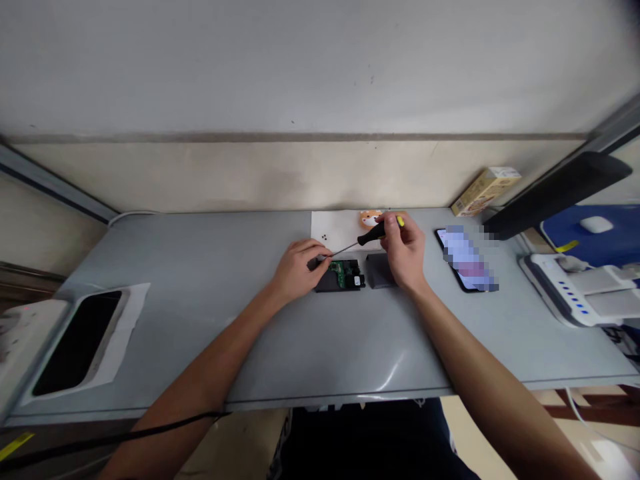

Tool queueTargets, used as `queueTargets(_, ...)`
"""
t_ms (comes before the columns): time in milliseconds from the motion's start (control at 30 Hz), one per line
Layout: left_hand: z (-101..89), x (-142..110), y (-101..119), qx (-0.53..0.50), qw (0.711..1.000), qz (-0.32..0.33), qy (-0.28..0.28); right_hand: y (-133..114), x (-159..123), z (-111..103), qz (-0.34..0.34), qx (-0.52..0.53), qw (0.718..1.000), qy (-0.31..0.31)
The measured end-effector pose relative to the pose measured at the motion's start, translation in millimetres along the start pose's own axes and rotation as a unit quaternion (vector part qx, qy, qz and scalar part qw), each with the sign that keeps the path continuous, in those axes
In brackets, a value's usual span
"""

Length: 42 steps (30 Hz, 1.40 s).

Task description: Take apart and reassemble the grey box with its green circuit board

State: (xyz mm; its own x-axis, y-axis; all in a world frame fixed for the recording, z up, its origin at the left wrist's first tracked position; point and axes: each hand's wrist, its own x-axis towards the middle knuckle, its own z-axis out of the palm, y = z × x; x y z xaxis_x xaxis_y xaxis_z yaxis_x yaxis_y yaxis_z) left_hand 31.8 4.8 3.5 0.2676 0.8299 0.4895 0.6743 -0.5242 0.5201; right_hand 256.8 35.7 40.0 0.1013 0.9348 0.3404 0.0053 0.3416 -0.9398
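Observation:
My right hand (406, 250) grips a screwdriver (373, 233) by its black and yellow handle. The metal shaft slants down to the left, and its tip reaches the fingers of my left hand (299, 268). Those fingers are pinched together over a small dark piece that I cannot make out. Just beneath them lies an opened black casing (327, 282) with a green circuit board (341, 272) inside. A dark grey cover (379, 273) rests to its right, partly behind my right hand. Several tiny black screws (325, 237) lie on a white sheet (337, 227) behind the casing.
An orange and white animal-faced item (370, 219) sits on the sheet. To the right are a phone (466, 260), a yellowish box (485, 192), a long black object (560, 193) and a power strip (575, 293). A dark-screened device (79, 340) lies at the left.

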Motion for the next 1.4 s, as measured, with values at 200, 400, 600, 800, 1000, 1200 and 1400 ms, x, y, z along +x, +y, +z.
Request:
queueTargets(200, -13.3, 2, -2, 0.009, 0.999, -0.016, -0.050, 0, -1, 1, -0.026, -0.004, 0.999, -0.019)
queueTargets(400, -23.6, 3, -21, 0.072, 0.993, -0.011, -0.092, 6, -3, 3, -0.041, -0.035, 0.997, -0.050)
queueTargets(600, -22.1, 1, -20, 0.050, 0.993, 0.019, -0.102, 8, -4, 4, -0.029, -0.028, 0.997, -0.060)
queueTargets(800, -20.6, 0, -15, 0.051, 0.993, 0.029, -0.101, 7, -5, 5, -0.032, -0.035, 0.997, -0.061)
queueTargets(1000, -19.1, -1, -14, 0.055, 0.992, 0.036, -0.112, 10, -6, 6, -0.032, -0.038, 0.996, -0.074)
queueTargets(1200, -16.7, -1, -11, 0.066, 0.991, 0.039, -0.111, 5, -8, 8, -0.036, -0.048, 0.996, -0.073)
queueTargets(1400, -14.6, -1, -12, 0.058, 0.992, 0.033, -0.105, -12, -14, 24, -0.064, -0.060, 0.991, -0.101)
